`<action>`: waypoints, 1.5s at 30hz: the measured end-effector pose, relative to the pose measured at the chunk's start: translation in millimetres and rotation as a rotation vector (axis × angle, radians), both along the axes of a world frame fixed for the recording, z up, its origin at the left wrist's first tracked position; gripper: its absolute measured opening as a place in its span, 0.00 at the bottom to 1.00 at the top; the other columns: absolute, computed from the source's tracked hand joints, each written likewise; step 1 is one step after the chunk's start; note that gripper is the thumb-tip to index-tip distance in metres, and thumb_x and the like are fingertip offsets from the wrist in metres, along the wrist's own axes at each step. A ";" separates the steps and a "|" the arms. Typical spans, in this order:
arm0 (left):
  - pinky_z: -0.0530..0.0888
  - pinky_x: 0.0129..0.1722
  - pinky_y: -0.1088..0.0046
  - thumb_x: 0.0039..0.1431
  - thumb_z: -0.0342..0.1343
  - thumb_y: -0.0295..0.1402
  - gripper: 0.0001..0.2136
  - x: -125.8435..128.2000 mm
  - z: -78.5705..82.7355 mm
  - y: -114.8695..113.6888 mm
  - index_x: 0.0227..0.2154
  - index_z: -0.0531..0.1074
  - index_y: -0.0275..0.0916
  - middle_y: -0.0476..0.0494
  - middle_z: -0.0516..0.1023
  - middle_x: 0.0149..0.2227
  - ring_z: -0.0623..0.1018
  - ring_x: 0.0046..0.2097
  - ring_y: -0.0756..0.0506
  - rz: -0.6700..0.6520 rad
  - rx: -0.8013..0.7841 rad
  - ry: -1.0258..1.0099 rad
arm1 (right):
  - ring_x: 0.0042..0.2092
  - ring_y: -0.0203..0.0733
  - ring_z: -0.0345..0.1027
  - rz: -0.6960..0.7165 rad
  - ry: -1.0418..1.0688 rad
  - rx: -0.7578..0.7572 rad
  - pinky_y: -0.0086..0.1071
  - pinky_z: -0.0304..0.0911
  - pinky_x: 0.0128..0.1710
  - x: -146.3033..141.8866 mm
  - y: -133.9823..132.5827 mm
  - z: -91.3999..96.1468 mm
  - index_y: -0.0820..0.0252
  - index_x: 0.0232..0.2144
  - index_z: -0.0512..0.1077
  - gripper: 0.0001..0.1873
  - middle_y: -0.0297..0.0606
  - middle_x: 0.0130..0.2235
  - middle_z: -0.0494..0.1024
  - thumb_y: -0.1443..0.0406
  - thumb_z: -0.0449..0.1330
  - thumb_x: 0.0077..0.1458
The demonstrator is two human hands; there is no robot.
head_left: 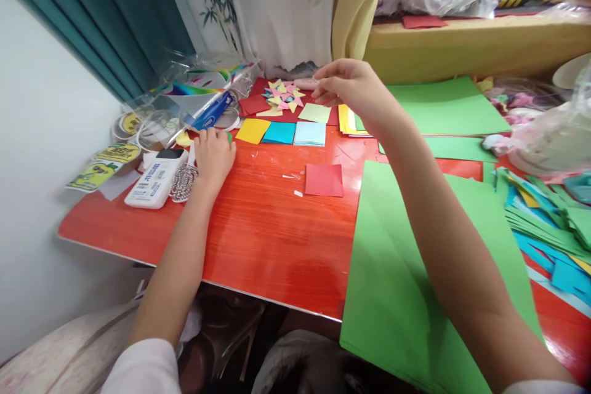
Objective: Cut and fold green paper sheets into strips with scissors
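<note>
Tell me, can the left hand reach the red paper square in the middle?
Probably yes. The left hand rests on the table close by, and only bare tabletop with tiny scraps lies between it and the red square.

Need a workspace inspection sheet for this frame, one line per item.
Surface: red table, a few paper scraps on it.
Work items: row of small coloured squares, red square, folded star pieces, big green sheet.
Clutter: white box, tape rolls, plastic bags, cut paper strips.
Hands: left hand rests on table by the white box; right hand hovers over the squares; grip unclear.
Cables: nothing seen.
Surroundings: teal curtain, white wall, yellow ledge.
</note>
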State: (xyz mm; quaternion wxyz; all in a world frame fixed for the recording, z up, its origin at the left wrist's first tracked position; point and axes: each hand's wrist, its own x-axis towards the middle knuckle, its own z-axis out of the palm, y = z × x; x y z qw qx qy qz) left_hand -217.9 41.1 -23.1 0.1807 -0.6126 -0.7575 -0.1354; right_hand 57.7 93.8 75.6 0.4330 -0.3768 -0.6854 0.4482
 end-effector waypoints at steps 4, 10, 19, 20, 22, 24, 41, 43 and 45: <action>0.63 0.52 0.62 0.60 0.46 0.43 0.18 49.4 -1.4 -1.4 0.41 0.72 0.34 0.36 0.72 0.44 0.68 0.49 0.39 -0.302 -0.090 -0.175 | 0.31 0.30 0.68 -0.019 0.013 0.001 0.26 0.64 0.35 4.4 -6.5 10.2 0.65 0.35 0.68 0.08 0.33 0.29 0.73 0.76 0.51 0.54; 0.65 0.52 0.62 0.51 0.57 0.46 0.21 112.6 -9.5 -17.8 0.43 0.68 0.36 0.40 0.68 0.43 0.67 0.49 0.41 -0.474 -0.332 -0.392 | 0.31 0.29 0.68 0.003 0.004 0.022 0.26 0.66 0.37 8.4 -11.1 15.2 0.64 0.35 0.69 0.08 0.28 0.27 0.74 0.75 0.51 0.56; 0.68 0.45 0.68 0.53 0.56 0.31 0.04 116.2 -9.7 -20.3 0.32 0.68 0.38 0.44 0.69 0.38 0.70 0.43 0.46 -0.519 -0.387 -0.603 | 0.32 0.31 0.69 0.049 -0.041 0.009 0.30 0.67 0.40 6.1 -3.8 6.8 0.63 0.34 0.70 0.07 0.29 0.28 0.76 0.74 0.53 0.55; 0.68 0.46 0.68 0.53 0.56 0.30 0.06 116.8 -10.4 -20.0 0.34 0.68 0.38 0.44 0.69 0.39 0.70 0.43 0.46 -0.510 -0.381 -0.608 | 0.32 0.31 0.70 0.047 -0.052 0.016 0.31 0.67 0.40 5.2 -3.5 6.0 0.63 0.34 0.70 0.07 0.30 0.28 0.76 0.74 0.53 0.55; 0.68 0.46 0.68 0.54 0.55 0.28 0.07 117.9 -11.2 -19.6 0.37 0.68 0.38 0.44 0.70 0.39 0.71 0.43 0.46 -0.502 -0.389 -0.610 | 0.32 0.32 0.70 0.040 -0.073 0.025 0.31 0.67 0.39 3.2 -3.8 5.1 0.63 0.33 0.71 0.06 0.31 0.28 0.76 0.73 0.54 0.55; 0.68 0.47 0.68 0.56 0.51 0.26 0.06 118.9 -11.5 -19.4 0.36 0.69 0.38 0.44 0.71 0.39 0.71 0.43 0.47 -0.505 -0.404 -0.607 | 0.32 0.32 0.70 0.026 -0.076 0.031 0.30 0.67 0.38 1.1 -4.7 4.4 0.63 0.32 0.71 0.06 0.32 0.28 0.76 0.73 0.55 0.55; 0.70 0.39 0.69 0.53 0.54 0.32 0.03 105.4 -14.5 -7.2 0.30 0.69 0.38 0.48 0.73 0.31 0.73 0.35 0.48 -0.563 -0.311 -0.876 | 0.32 0.30 0.68 0.097 -0.113 0.063 0.30 0.66 0.40 1.7 -6.4 0.9 0.63 0.31 0.72 0.07 0.30 0.27 0.74 0.72 0.53 0.54; 0.71 0.38 0.70 0.54 0.53 0.33 0.04 90.5 -12.1 0.9 0.31 0.69 0.38 0.48 0.75 0.31 0.74 0.35 0.49 -0.508 -0.176 -0.971 | 0.31 0.30 0.68 0.084 -0.102 0.080 0.30 0.66 0.40 3.9 -6.7 2.7 0.63 0.30 0.72 0.08 0.30 0.27 0.74 0.73 0.53 0.54; 0.72 0.40 0.70 0.53 0.54 0.33 0.06 64.0 -7.9 10.0 0.33 0.71 0.38 0.48 0.76 0.33 0.75 0.35 0.50 -0.371 -0.001 -0.959 | 0.31 0.31 0.69 0.073 -0.092 0.100 0.30 0.66 0.39 6.9 -6.0 4.3 0.63 0.30 0.72 0.08 0.31 0.27 0.75 0.73 0.53 0.53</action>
